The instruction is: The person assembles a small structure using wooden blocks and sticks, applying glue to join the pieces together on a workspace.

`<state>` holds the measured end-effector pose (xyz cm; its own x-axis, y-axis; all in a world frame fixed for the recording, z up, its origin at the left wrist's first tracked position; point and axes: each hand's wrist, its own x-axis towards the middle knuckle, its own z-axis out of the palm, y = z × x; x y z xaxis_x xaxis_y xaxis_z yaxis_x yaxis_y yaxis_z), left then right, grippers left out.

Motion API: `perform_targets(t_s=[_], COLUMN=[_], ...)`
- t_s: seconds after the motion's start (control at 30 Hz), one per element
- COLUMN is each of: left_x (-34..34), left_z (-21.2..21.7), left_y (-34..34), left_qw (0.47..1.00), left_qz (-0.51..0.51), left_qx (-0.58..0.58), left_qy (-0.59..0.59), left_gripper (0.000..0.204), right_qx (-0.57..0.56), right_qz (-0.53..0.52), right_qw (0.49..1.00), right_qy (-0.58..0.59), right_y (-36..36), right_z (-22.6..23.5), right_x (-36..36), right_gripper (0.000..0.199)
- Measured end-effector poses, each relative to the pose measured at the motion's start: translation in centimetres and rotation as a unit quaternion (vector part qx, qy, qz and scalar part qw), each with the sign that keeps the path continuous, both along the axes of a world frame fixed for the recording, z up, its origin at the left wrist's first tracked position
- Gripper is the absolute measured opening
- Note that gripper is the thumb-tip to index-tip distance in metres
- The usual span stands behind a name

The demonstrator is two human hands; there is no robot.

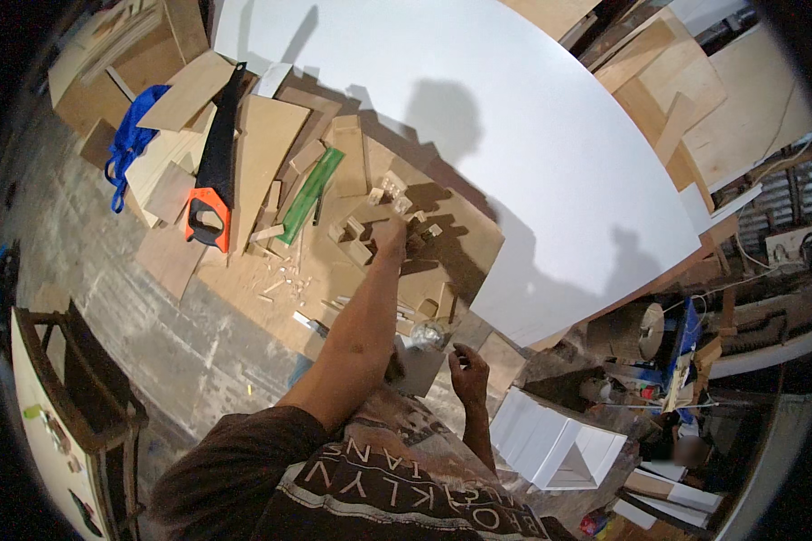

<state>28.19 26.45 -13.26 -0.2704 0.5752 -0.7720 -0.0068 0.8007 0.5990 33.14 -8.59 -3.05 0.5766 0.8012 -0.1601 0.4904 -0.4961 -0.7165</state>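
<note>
My left arm reaches forward over a wooden board, and my left hand (390, 237) is among small wood blocks (393, 187). Its fingers are in shadow and mostly hidden, so what they touch cannot be made out. Close to my body, my right hand (470, 373) hangs with curled fingers; whatever may be in them is too small to name. Just left of that hand stands a clear round container (428, 335). A green strip (311, 196) lies left of the blocks, with wood chips (284, 287) scattered nearer to me.
A handsaw (209, 212) with an orange and black handle rests on wood sheets at left, near a blue cloth (135, 126). A large white panel (550, 171) spans the far side. At right stands a white box (550, 442); a wooden frame (72, 388) is at lower left.
</note>
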Motion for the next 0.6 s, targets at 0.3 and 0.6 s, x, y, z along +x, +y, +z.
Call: perform_targets(t_s=[0.3,0.6], left_x=[-6.4,-31.6], left_z=[17.5,8.5], left_y=[-11.9,-25.1], left_qw=[0.874,0.900], left_qz=[-0.192,-0.380], left_qx=[0.437,0.214], left_qy=[-0.093,-0.021], left_gripper=[0.022,0.027], right_qx=[0.053,0.068], right_qz=[0.083,0.106], right_qw=[0.994,0.977], right_qy=[0.049,-0.174], right_y=[2.7,18.3], right_z=[-0.2,4.8], right_x=[2.8,7.8], right_gripper=[0.025,0.026])
